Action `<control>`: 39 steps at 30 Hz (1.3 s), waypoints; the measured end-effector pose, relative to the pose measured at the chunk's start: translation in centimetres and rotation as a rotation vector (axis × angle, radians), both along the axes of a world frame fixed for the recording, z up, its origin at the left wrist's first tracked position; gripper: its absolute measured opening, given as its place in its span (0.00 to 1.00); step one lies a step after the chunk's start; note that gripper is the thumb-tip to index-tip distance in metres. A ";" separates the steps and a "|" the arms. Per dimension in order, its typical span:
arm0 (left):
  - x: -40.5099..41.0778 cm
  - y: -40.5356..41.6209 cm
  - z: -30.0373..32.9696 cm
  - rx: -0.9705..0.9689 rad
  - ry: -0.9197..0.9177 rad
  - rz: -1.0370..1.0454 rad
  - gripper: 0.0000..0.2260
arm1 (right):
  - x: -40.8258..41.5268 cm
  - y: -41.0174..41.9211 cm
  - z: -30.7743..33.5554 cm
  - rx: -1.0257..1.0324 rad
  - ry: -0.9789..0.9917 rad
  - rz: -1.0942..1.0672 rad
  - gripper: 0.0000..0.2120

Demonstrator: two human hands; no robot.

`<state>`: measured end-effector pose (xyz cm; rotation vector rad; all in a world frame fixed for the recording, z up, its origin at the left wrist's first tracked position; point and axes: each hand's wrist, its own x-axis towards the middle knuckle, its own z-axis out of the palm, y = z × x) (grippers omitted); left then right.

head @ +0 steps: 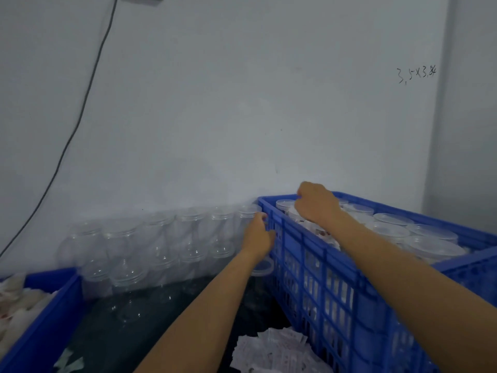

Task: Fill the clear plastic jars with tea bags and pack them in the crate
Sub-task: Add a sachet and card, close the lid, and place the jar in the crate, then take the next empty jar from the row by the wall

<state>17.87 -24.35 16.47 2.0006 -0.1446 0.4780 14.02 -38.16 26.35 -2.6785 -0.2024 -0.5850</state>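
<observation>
Blurred empty jars (150,246); left crate (45,319) cut off.

Black cable (88,84) hangs down white wall (242,103); handwritten numbers (416,74) upper right.

1. Your left hand (256,235): bare, no glove, no ring or band visible on the part that shows.
2. Your right hand (316,203): bare, no glove; knuckles and back face the camera.
3. Your left forearm (204,305): uncovered along its whole visible length, no sleeve, no watch.
4. Your right forearm (398,262): likewise uncovered, no sleeve or strap in view.
</observation>
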 end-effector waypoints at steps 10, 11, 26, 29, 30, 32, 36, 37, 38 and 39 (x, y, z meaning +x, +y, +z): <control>0.5 7.2 -7.8 -0.353 0.298 0.142 0.14 | 1.3 8.5 -7.4 0.191 0.247 0.177 0.12; 0.6 7.5 -8.8 -0.369 0.297 0.122 0.15 | 1.9 8.5 -8.9 0.230 0.296 0.149 0.11; 3.3 4.4 -15.9 -0.372 0.344 -0.036 0.17 | 6.0 9.8 -21.5 0.572 0.445 -0.081 0.42; 2.8 4.8 -15.9 -0.312 0.244 0.007 0.18 | 5.6 9.6 -21.7 0.662 0.378 -0.026 0.43; 2.4 5.1 -15.5 -0.300 0.203 0.018 0.16 | 5.3 9.6 -21.5 0.682 0.338 0.010 0.43; 1.2 5.8 -14.6 -0.305 0.108 0.019 0.16 | 4.7 9.9 -20.9 0.756 0.255 0.118 0.45; -3.4 6.4 -13.0 -0.465 -0.024 -0.005 0.29 | 1.7 11.6 -19.2 1.106 0.117 0.283 0.34; -4.7 6.4 -12.9 -0.474 -0.036 0.024 0.29 | 0.8 12.2 -18.9 1.134 0.087 0.300 0.33; -5.9 6.3 -13.0 -0.467 -0.058 0.045 0.29 | -0.2 12.7 -18.8 1.147 0.074 0.322 0.33; -7.2 6.5 -13.3 -0.476 -0.081 0.069 0.29 | -1.2 13.2 -18.8 1.148 0.087 0.346 0.33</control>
